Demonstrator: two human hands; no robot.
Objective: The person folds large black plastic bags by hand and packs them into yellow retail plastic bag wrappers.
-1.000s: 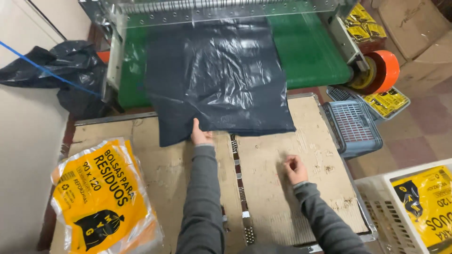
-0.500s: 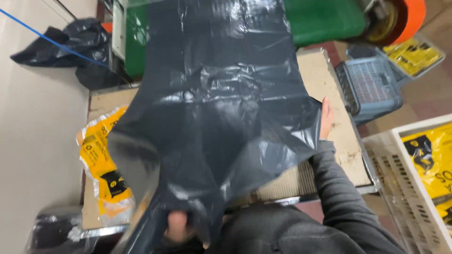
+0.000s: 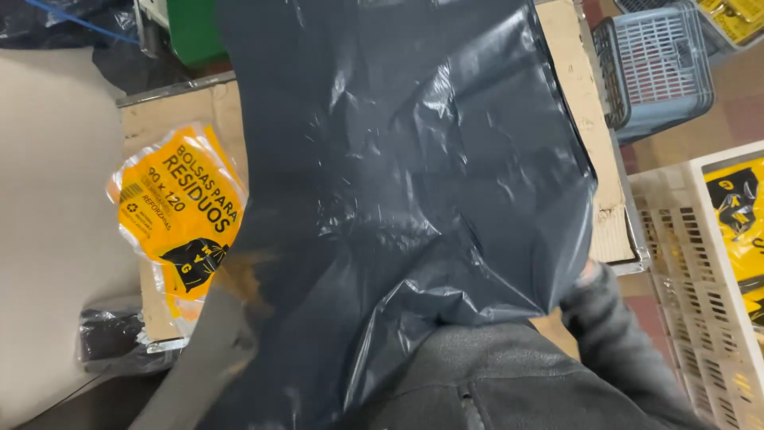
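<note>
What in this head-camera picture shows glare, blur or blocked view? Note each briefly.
Head view: bright glare patches streak the crinkled dark plastic bag; the grey sleeve at lower left is smeared by motion blur; the yellow packet stays fairly sharp; the bag hides most of the cardboard-topped table, and neither hand shows clearly.

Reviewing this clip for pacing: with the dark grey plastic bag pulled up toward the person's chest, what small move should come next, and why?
Probably lower the dark grey plastic bag flat onto the cardboard-topped table. It hangs crumpled, hiding both hands; only the right grey sleeve shows at its edge. The yellow printed packet lies partly under it.
</note>
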